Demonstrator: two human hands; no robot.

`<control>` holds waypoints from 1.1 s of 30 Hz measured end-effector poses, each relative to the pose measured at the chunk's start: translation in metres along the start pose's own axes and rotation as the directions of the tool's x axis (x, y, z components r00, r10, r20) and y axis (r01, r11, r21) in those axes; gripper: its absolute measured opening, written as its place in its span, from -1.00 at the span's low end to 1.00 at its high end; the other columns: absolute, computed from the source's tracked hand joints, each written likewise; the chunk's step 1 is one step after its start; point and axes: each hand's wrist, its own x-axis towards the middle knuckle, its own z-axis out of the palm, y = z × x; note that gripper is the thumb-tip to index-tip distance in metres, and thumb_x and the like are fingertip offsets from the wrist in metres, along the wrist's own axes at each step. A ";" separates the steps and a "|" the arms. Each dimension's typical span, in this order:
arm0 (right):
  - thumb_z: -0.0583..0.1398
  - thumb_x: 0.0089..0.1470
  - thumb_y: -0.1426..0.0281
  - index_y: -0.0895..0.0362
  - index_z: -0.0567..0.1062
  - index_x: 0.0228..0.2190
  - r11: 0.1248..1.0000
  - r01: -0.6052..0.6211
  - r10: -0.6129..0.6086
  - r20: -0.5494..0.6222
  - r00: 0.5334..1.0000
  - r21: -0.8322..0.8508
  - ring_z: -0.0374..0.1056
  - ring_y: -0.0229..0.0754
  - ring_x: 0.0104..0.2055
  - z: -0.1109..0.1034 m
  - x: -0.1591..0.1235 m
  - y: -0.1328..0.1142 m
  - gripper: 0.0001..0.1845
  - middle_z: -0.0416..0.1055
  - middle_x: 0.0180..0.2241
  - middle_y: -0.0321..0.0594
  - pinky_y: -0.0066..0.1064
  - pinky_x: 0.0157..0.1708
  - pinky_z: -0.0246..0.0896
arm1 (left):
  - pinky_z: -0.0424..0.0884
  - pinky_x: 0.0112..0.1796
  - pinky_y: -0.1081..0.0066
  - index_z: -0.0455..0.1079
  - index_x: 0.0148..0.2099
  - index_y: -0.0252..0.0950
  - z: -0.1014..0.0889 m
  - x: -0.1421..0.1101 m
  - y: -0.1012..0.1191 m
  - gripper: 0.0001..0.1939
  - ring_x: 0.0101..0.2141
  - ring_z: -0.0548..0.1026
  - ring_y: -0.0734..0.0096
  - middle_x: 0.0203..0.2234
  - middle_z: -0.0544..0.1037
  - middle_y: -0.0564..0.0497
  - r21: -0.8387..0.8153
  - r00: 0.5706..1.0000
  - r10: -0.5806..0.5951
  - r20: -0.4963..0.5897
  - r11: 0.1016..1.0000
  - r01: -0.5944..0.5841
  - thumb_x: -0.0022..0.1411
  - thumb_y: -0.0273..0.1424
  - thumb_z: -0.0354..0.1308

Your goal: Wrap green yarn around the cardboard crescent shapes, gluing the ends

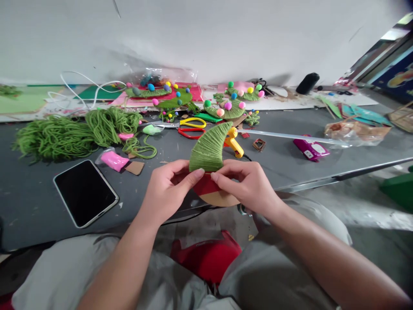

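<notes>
Between my two hands is a curved cone shape wrapped in green yarn [210,148], with a red band and a round brown cardboard part [216,198] below it. My left hand [172,185] pinches its lower left edge, thumb on the front. On the other side my right hand [245,183] grips the lower right edge, thumb tip near the red band. The fingers behind the piece are partly hidden. Just beyond it lie a yellow glue gun [234,142] with a long clear glue stick, and scissors [192,125] with yellow and red handles.
Green yarn bundles [64,135] and a tablet [85,193] lie at left, near a pink packet [113,159]. Yarn-wrapped pieces with coloured pompoms [227,107] line the back. A purple packet [311,147] and a plastic bag [356,132] are at right. The table edge runs under my hands.
</notes>
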 end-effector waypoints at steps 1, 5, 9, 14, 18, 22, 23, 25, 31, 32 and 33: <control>0.27 0.14 0.37 0.18 0.58 -0.49 0.999 -0.019 0.019 -0.004 1.000 0.033 0.29 -0.28 -0.40 0.000 0.001 0.002 -0.80 0.43 -0.46 -0.26 -0.43 -0.39 0.20 | 0.50 -0.25 0.46 0.63 -0.18 -0.23 0.000 0.000 0.000 -0.76 -0.27 0.59 0.25 -0.29 0.68 -0.04 0.009 1.000 -0.004 -0.004 1.000 0.004 0.16 -0.20 0.38; 0.32 0.08 0.30 0.19 0.54 -0.54 0.997 -0.039 0.043 -0.058 0.997 0.067 0.31 -0.27 -0.37 0.000 0.005 0.010 -0.76 0.43 -0.35 -0.21 -0.44 -0.41 0.20 | 0.48 -0.30 0.48 0.61 -0.20 -0.24 -0.001 0.000 0.000 -0.75 -0.32 0.57 0.31 -0.34 0.66 -0.03 0.070 1.000 0.008 -0.019 0.998 -0.007 0.20 -0.17 0.34; 0.32 0.07 0.26 0.17 0.49 -0.57 0.999 -0.047 0.048 -0.010 0.999 0.017 0.29 -0.28 -0.36 -0.004 0.009 0.014 -0.70 0.40 -0.36 -0.23 -0.46 -0.39 0.22 | 0.45 -0.31 0.49 0.57 -0.20 -0.26 -0.001 0.000 -0.001 -0.75 -0.33 0.56 0.32 -0.34 0.65 -0.02 0.121 0.999 0.046 -0.027 0.992 -0.043 0.24 -0.17 0.29; 0.27 0.14 0.22 0.17 0.50 -0.49 0.996 -0.089 0.091 0.066 0.994 -0.028 0.24 -0.30 -0.44 -0.006 0.013 0.018 -0.71 0.38 -0.50 -0.29 -0.46 -0.41 0.19 | 0.36 -0.38 0.52 0.53 -0.23 -0.26 -0.001 0.001 -0.002 -0.78 -0.38 0.50 0.39 -0.38 0.62 0.02 0.208 0.997 0.072 -0.007 0.976 -0.069 0.29 -0.19 0.24; 0.26 0.14 0.21 0.17 0.50 -0.48 0.992 -0.114 0.117 0.049 0.992 -0.052 0.25 -0.30 -0.47 -0.005 0.011 0.019 -0.71 0.41 -0.49 -0.29 -0.45 -0.43 0.21 | 0.34 -0.42 0.51 0.55 -0.23 -0.25 -0.001 0.002 -0.003 -0.77 -0.39 0.49 0.39 -0.38 0.61 0.02 0.224 0.997 0.056 0.054 0.972 -0.067 0.30 -0.20 0.23; 0.26 0.14 0.26 0.17 0.50 -0.50 0.992 -0.111 0.114 0.059 0.992 -0.058 0.27 -0.30 -0.47 -0.002 0.009 0.018 -0.74 0.42 -0.51 -0.29 -0.46 -0.45 0.18 | 0.40 -0.37 0.49 0.59 -0.19 -0.27 0.000 0.005 -0.007 -0.76 -0.34 0.54 0.30 -0.34 0.65 -0.03 0.123 0.997 -0.019 0.081 0.992 0.009 0.21 -0.21 0.32; 0.26 0.13 0.27 0.17 0.50 -0.51 0.993 -0.105 0.108 0.062 0.992 -0.056 0.27 -0.30 -0.46 -0.001 0.009 0.018 -0.74 0.42 -0.51 -0.29 -0.47 -0.46 0.18 | 0.40 -0.37 0.49 0.59 -0.21 -0.28 0.000 0.005 -0.008 -0.76 -0.34 0.54 0.30 -0.35 0.66 -0.03 0.107 0.996 -0.037 0.080 0.994 0.029 0.19 -0.21 0.33; 0.26 0.14 0.28 0.17 0.50 -0.51 0.994 -0.100 0.104 0.069 0.992 -0.050 0.28 -0.30 -0.46 0.000 0.008 0.019 -0.74 0.42 -0.51 -0.29 -0.47 -0.46 0.18 | 0.40 -0.37 0.50 0.60 -0.23 -0.28 0.000 0.006 -0.008 -0.78 -0.34 0.54 0.31 -0.34 0.66 -0.03 0.079 0.994 -0.070 0.082 0.995 0.064 0.19 -0.22 0.34; 0.26 0.13 0.26 0.16 0.50 -0.50 0.994 -0.086 0.089 0.065 0.994 -0.060 0.27 -0.30 -0.47 -0.003 0.011 0.023 -0.74 0.41 -0.51 -0.30 -0.45 -0.45 0.18 | 0.37 -0.38 0.52 0.59 -0.30 -0.29 -0.004 0.007 -0.007 -0.79 -0.38 0.52 0.37 -0.39 0.65 0.00 0.107 0.994 -0.062 0.093 0.993 0.052 0.23 -0.23 0.30; 0.26 0.13 0.26 0.16 0.50 -0.51 0.994 -0.088 0.092 0.064 0.994 -0.064 0.27 -0.30 -0.47 -0.003 0.011 0.024 -0.74 0.42 -0.51 -0.29 -0.45 -0.45 0.19 | 0.37 -0.39 0.52 0.60 -0.30 -0.29 -0.004 0.007 -0.008 -0.77 -0.38 0.52 0.37 -0.39 0.65 -0.01 0.118 0.993 -0.060 0.106 0.992 0.047 0.23 -0.22 0.30; 0.26 0.13 0.26 0.16 0.50 -0.50 0.993 -0.096 0.100 0.068 0.993 -0.066 0.27 -0.30 -0.47 -0.004 0.011 0.025 -0.74 0.42 -0.52 -0.29 -0.45 -0.45 0.19 | 0.37 -0.38 0.51 0.60 -0.28 -0.29 -0.005 0.007 -0.009 -0.76 -0.38 0.53 0.36 -0.37 0.66 -0.01 0.124 0.991 -0.060 0.119 0.991 0.045 0.23 -0.20 0.30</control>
